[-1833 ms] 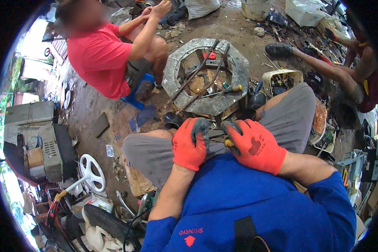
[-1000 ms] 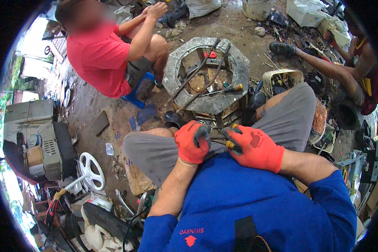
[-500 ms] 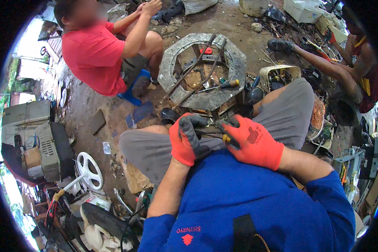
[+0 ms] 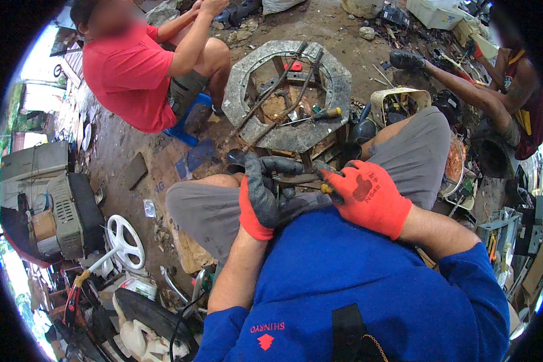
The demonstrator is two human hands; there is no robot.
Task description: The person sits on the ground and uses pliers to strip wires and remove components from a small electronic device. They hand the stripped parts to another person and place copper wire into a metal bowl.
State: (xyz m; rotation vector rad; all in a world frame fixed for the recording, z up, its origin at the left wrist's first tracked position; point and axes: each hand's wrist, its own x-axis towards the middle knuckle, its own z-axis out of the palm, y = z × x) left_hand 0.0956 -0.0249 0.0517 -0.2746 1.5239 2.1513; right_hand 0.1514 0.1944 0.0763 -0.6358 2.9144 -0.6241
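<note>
Both my hands wear orange gloves with dark grey palms and fingers, and they face each other above my lap. My right hand [image 4: 368, 196] is closed on a yellow-handled screwdriver [image 4: 326, 188]; its thin shaft points toward the left hand and is mostly hard to see. My left hand [image 4: 264, 193] has its palm turned inward, the index finger reaching toward the right hand and the others curled. Something small may lie in those curled fingers, but it is too small to make out. Just beyond the hands stands an octagonal stone-like ring table [image 4: 338, 90].
Across the ring lie rusty bars [image 4: 271, 90] and another yellow-handled screwdriver [image 4: 329, 113]. A person in a red shirt [image 4: 127, 78] sits at left, another person [image 4: 516, 90] at right. A cream bin [image 4: 398, 96], a white wheel [image 4: 125, 242] and grey casings [image 4: 72, 205] surround me.
My left hand has turned and loosened from a tighter curl, its index finger now stretched toward the right hand. My right hand has shifted slightly, still holding the screwdriver.
</note>
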